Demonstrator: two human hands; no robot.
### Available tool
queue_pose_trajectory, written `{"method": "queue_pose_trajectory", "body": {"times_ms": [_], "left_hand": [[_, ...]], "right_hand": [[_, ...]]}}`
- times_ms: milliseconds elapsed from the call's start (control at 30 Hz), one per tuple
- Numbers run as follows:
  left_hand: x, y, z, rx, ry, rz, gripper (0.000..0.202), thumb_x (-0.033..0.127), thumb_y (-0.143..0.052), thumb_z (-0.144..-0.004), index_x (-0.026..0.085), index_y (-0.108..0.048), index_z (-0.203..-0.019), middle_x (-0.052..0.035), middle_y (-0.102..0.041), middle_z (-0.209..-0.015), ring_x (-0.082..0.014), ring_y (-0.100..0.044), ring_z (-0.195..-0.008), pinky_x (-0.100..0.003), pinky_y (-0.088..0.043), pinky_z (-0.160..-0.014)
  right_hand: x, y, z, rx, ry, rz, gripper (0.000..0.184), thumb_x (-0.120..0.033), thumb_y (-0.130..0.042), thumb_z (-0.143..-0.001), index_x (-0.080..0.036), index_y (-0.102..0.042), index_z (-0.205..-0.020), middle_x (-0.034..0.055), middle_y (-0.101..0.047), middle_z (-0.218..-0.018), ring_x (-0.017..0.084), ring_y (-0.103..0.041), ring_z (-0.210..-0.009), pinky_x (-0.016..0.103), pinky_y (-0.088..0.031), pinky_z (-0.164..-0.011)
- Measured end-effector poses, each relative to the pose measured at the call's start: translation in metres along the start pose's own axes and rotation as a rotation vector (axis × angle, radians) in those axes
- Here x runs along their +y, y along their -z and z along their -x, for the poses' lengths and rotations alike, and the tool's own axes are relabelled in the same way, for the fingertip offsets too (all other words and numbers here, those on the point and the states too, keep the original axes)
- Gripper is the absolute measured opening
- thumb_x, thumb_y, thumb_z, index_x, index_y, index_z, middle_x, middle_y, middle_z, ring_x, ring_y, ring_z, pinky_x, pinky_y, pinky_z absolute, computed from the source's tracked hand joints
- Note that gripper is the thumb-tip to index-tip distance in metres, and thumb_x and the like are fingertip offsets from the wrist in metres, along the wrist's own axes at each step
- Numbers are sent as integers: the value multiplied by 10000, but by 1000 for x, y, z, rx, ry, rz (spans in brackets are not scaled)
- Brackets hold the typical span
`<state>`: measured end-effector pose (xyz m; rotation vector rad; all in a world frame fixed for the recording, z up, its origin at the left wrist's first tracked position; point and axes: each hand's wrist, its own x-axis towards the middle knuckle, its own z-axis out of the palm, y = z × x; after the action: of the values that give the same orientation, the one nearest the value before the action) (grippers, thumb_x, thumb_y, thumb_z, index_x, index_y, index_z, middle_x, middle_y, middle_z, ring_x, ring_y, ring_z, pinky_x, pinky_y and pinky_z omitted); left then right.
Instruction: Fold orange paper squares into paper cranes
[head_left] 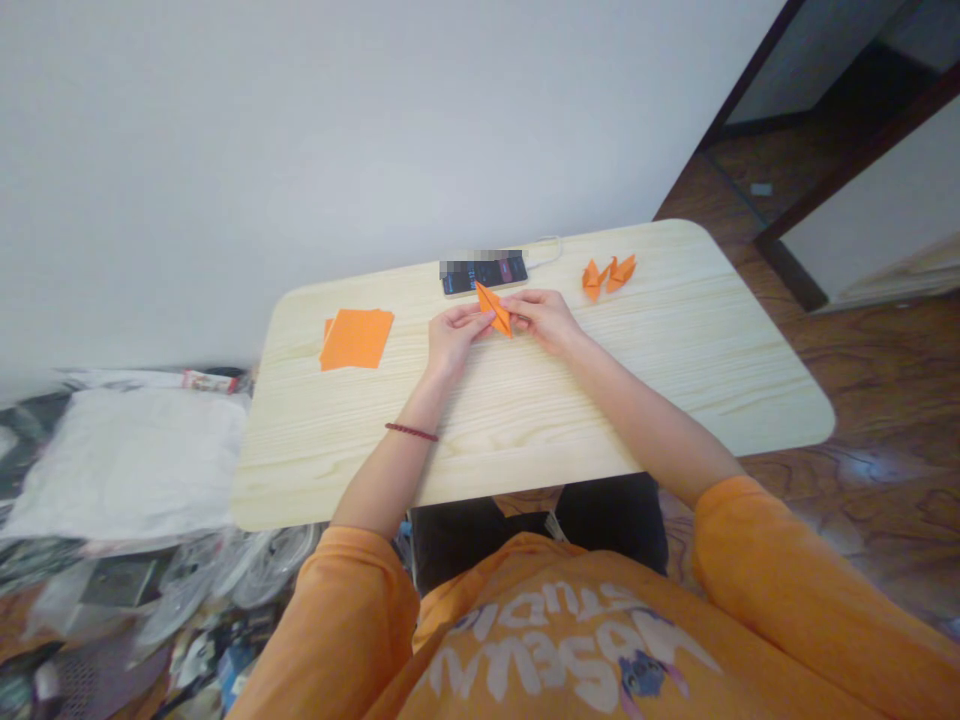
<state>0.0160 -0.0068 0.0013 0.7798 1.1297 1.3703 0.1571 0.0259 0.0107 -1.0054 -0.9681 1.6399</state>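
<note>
**Both hands pinch a narrow orange origami fold (494,309) above a light wood table (525,435).**
The left hand (454,337) and right hand (544,320) clasp it between their fingertips (489,316), its tip pointing to 11 o'clock; a loosened pinch could let the creases spring or skew. Orange paper squares (358,339) lie at 9 o'clock, a smartphone (486,272) at 12, two folded orange paper figures (609,274) at 2.

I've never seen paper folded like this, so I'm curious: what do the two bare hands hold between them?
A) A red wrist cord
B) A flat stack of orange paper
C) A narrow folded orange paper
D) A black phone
C. The narrow folded orange paper is pinched between the left hand and the right hand.
</note>
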Motion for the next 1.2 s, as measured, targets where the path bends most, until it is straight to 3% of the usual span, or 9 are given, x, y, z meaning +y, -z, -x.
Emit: {"method": "queue_pose_trajectory", "body": {"times_ms": [267, 767, 900, 1033, 1200], "left_hand": [[-1, 4, -3, 36, -27, -42, 502, 249, -872, -462, 131, -688, -914, -47, -729, -703, -180, -698, -693, -318, -544, -754], [2, 0, 0, 23, 61, 43, 415, 179, -866, -480, 135, -686, -851, -49, -737, -786, -151, -693, -730, -290, -527, -786], [1, 1, -3, 28, 58, 40, 385, 178, -854, -477, 134, -665, -809, -41, -727, -760, -135, -677, -691, -274, -513, -733], [2, 1, -3, 28, 79, 19, 364, 164, -828, -468, 151, -568, -722, 6, -687, -657, -88, -616, -567, -218, -473, -618], [6, 0, 1, -59, 126, -9, 511, 156, -828, -421, 198, -387, -675, 67, -596, -528, -56, -537, -465, -166, -404, -515]], "right_hand": [[1, -3, 2, -20, 29, 1, 223, -236, -842, -562, -104, -668, -610, -5, -557, -494, 33, -418, -450, 176, -267, -405], [8, -1, -2, 22, 93, 139, 242, -308, -796, -581, -119, -659, -645, -19, -539, -502, 53, -433, -474, 185, -290, -424], [9, -2, -1, 27, 102, 171, 208, -290, -766, -583, -123, -655, -639, -25, -534, -502, 56, -426, -483, 189, -293, -439], [4, -4, 3, 10, 104, 188, 170, -261, -744, -583, -120, -657, -622, -31, -519, -482, 54, -396, -473, 202, -276, -447], [-4, -4, 6, -25, 54, 192, 157, -247, -744, -581, -113, -677, -629, -35, -512, -469, 46, -368, -465, 205, -239, -451]]}}
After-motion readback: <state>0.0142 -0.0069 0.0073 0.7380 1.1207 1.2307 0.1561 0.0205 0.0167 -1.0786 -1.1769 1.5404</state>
